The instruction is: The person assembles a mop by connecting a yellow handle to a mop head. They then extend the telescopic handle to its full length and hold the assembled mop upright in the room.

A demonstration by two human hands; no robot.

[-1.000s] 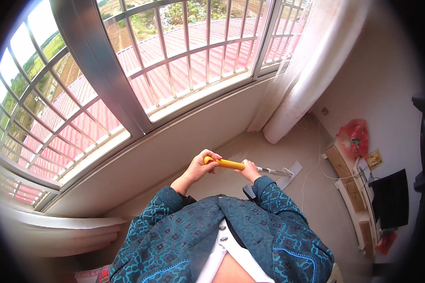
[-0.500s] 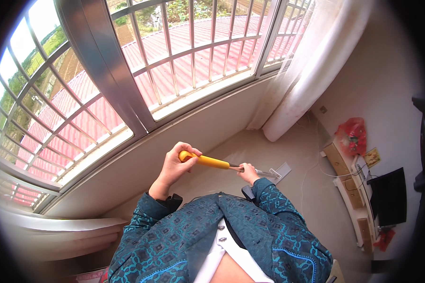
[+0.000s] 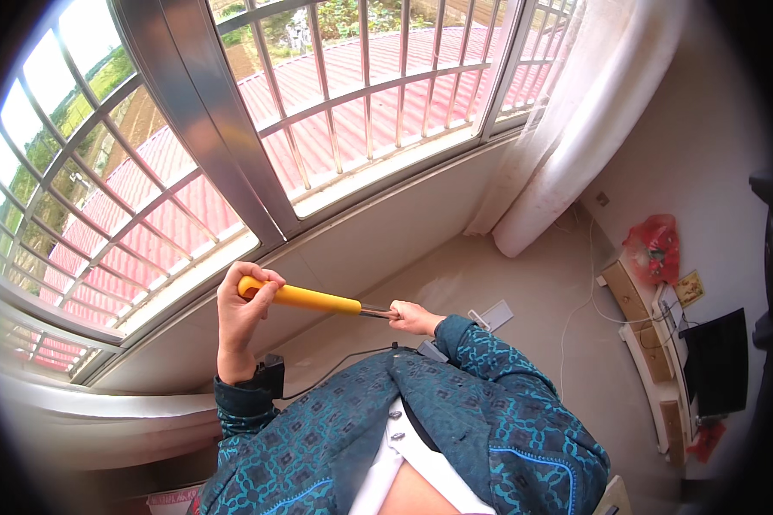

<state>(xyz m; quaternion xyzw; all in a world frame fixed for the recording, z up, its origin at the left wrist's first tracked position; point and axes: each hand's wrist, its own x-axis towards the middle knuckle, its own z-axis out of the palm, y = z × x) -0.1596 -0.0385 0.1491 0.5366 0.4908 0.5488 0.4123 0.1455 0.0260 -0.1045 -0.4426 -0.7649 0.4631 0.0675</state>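
A flat mop with a yellow grip [image 3: 318,300] and a thin metal pole lies nearly level across the view, in front of my body. My left hand [image 3: 242,313] closes its fingers round the grip's far left end, near the hanging hole. Further right, my right hand [image 3: 416,318] is wrapped round the metal pole, a little past where the yellow part stops. Beyond my right hand shows the mop's pale rectangular head [image 3: 495,316], low over or on the floor. My right hand and sleeve hide part of the pole.
A barred window [image 3: 378,94] and its sill stretch along the front and left. White curtains [image 3: 575,137] hang at both sides. On the right stands a low cabinet [image 3: 648,352] with a dark screen [image 3: 715,360] and a red plastic bag [image 3: 653,245]. A thin cable crosses the floor.
My left hand has moved left with the yellow grip, and my right hand slightly left. The mop head has shifted a little left in view. Both hands keep their hold.
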